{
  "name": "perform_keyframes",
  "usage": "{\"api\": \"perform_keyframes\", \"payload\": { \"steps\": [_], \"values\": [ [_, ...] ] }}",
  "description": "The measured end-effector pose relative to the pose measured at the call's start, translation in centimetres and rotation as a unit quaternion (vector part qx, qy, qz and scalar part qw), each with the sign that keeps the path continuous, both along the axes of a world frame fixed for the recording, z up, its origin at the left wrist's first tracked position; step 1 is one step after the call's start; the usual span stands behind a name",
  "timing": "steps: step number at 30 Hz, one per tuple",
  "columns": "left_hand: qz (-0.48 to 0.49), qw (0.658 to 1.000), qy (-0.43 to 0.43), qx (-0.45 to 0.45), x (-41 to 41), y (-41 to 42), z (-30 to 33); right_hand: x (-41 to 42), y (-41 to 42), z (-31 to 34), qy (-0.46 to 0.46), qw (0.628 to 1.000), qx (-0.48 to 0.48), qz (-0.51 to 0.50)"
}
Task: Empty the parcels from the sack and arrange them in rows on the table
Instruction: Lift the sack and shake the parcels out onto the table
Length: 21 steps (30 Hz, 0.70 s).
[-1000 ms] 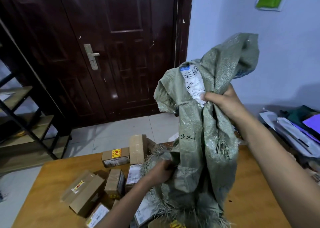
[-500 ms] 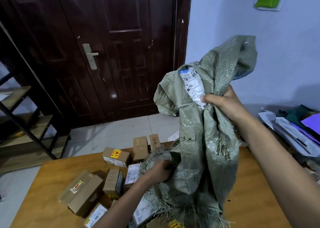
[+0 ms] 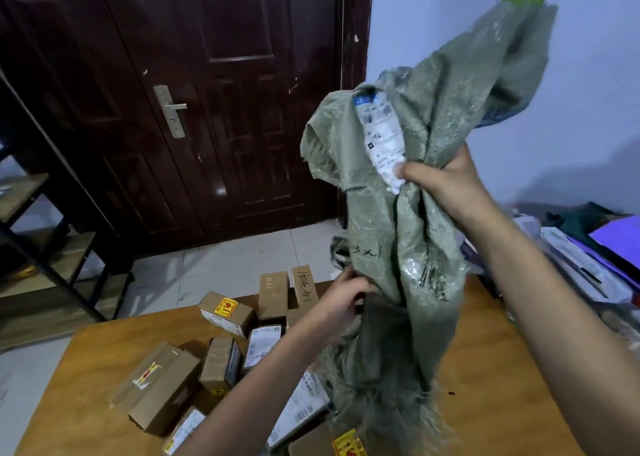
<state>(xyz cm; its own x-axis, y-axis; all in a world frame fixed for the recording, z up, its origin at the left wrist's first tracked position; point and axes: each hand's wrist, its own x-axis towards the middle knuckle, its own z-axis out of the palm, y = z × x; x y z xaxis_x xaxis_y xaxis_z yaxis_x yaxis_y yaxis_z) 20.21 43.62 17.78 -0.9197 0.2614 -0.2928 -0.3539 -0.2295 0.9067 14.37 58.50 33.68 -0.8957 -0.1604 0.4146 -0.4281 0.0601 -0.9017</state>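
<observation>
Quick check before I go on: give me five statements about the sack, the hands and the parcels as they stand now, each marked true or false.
1. The right hand grips the sack high up, by its white label. True.
2. The left hand rests flat on the table. False: it holds the sack's lower part.
3. The parcels stand in neat rows. False: they lie in a loose heap.
4. The sack hangs with its frayed mouth downward. True.
5. The door behind the table is open. False: it is closed.
</observation>
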Motion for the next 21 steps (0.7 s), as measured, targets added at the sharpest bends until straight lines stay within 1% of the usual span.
{"api": "perform_keyframes", "payload": {
  "steps": [1,4,5,9,12,14,18,19,21],
  "values": [
    [-0.022,0.999,-0.003,0.024,0.0,0.4,0.1,-0.2,-0.2,-1.0,0.001,1.000,0.012,0.000],
    [-0.061,0.997,0.016,-0.033,-0.5,1.4,-0.4,-1.0,-0.1,-4.2,-0.020,0.999,0.043,-0.003],
    [-0.060,0.997,0.024,-0.036,-0.9,1.6,-0.8,-1.3,0.0,-5.2,-0.031,0.998,0.053,-0.003],
    [0.004,0.998,0.058,0.003,-2.9,3.3,-1.0,-2.6,1.6,-7.8,-0.079,0.995,0.055,-0.025],
    [0.038,0.995,0.091,0.010,-4.4,4.7,-0.8,-3.2,2.9,-8.7,-0.099,0.994,0.042,-0.036],
    [0.066,0.993,0.098,0.008,-5.5,6.0,-0.7,-3.4,3.9,-9.2,-0.109,0.992,0.043,-0.036],
    [0.097,0.991,0.069,0.062,-7.2,9.6,0.3,-3.4,6.1,-9.7,-0.130,0.987,0.075,-0.053],
    [0.107,0.991,0.055,0.063,-7.7,10.5,0.3,-3.4,6.8,-9.8,-0.132,0.986,0.084,-0.060],
    [0.114,0.992,0.044,0.030,-8.9,12.0,-0.1,-3.5,8.3,-9.8,-0.131,0.982,0.109,-0.082]
  ]
}}
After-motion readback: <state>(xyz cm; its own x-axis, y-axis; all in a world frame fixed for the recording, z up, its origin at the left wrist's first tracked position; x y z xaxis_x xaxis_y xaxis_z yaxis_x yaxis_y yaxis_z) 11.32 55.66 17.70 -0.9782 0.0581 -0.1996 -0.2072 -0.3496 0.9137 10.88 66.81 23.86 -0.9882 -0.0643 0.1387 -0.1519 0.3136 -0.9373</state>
